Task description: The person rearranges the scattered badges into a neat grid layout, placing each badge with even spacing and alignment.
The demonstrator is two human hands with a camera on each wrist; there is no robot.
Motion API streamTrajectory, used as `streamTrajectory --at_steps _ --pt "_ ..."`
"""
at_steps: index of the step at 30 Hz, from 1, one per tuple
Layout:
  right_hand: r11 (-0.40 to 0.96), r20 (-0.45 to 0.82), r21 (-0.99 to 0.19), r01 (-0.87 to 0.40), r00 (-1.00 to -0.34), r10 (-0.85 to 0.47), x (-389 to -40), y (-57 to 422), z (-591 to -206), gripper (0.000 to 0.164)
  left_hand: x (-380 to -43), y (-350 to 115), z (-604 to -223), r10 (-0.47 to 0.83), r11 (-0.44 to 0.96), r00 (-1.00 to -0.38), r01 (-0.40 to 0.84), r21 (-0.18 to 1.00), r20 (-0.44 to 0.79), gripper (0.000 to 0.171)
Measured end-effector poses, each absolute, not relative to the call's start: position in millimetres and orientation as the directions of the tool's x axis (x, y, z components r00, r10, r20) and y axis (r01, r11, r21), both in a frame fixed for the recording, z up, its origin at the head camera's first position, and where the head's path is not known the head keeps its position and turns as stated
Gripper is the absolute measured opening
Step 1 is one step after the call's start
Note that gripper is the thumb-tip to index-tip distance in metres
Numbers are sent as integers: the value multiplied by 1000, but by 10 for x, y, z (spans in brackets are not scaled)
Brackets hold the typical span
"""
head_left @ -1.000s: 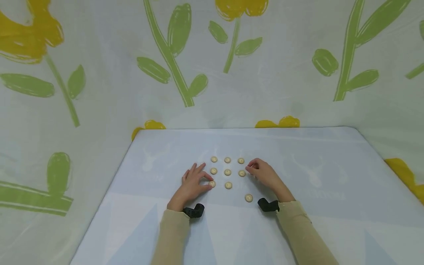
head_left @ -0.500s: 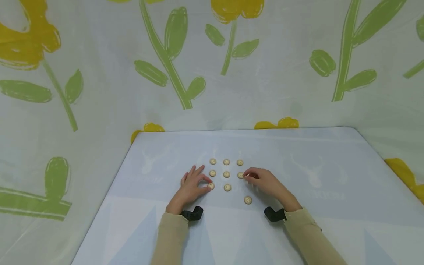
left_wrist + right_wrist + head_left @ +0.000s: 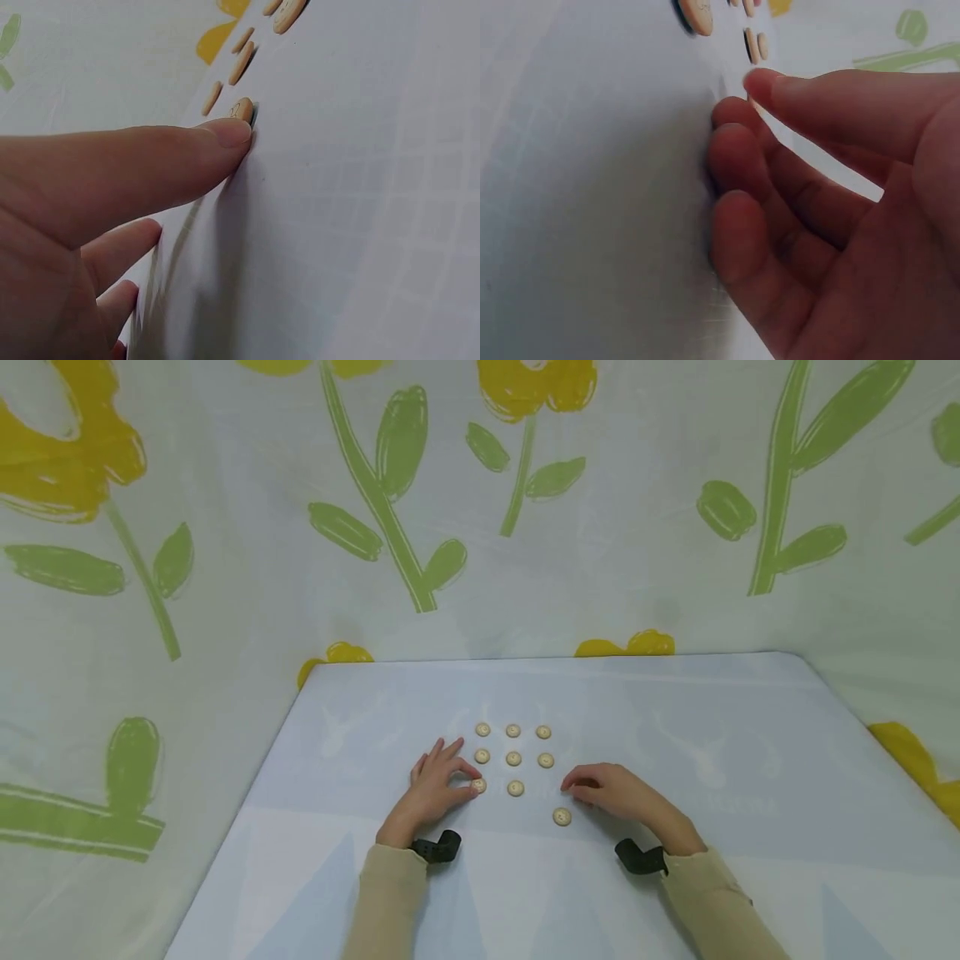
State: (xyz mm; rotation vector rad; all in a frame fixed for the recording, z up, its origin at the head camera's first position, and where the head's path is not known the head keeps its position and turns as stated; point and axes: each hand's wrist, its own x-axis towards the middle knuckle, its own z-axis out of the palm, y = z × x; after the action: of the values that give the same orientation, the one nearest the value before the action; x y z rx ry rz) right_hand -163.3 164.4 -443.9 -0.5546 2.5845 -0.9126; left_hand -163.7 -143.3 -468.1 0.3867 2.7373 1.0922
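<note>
Several small round wooden discs with dark markings lie in rows on the table. My left hand pinches the front-left disc between thumb and index finger, its other fingers spread on the tabletop. In the left wrist view that disc shows just past the thumb tip. Loosely bent and holding nothing, my right hand is low over the table, to the right of the front-middle disc. Just below its fingertips lies a single disc, nearer to me than the rows. The right wrist view shows a gap between thumb and fingers.
Behind the hands lie the back-row middle disc and the middle-row right disc. The pale table meets a flower-print curtain at its back and left edges. Each wrist carries a black camera mount.
My right hand has come from beside the back rows, past the middle-row right disc, down toward the nearest disc. My left hand keeps its pinch in place. The head view has tilted slightly.
</note>
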Motion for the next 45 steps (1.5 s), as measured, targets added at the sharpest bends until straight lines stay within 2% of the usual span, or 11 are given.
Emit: streamTrajectory --at_steps 5,13,22,45 --pt "708 -174 -627 -325 -827 -535 -1577 1696 -4393 16 -1617 -1413 -4686 304 695 -951 178 697 -61 9" --pt "681 -213 -660 -319 -790 -575 -1560 1725 -4334 33 -1633 -1417 -4657 311 695 -948 177 697 -69 10" --pt "681 -258 -655 -329 -750 -610 -1575 1627 -4301 32 -1669 -1474 -4619 291 710 -954 164 684 -74 10" --pt "696 -188 -613 -374 -787 -588 -1505 1555 -4363 17 -1666 -1434 -4685 306 701 -950 177 691 -67 10"
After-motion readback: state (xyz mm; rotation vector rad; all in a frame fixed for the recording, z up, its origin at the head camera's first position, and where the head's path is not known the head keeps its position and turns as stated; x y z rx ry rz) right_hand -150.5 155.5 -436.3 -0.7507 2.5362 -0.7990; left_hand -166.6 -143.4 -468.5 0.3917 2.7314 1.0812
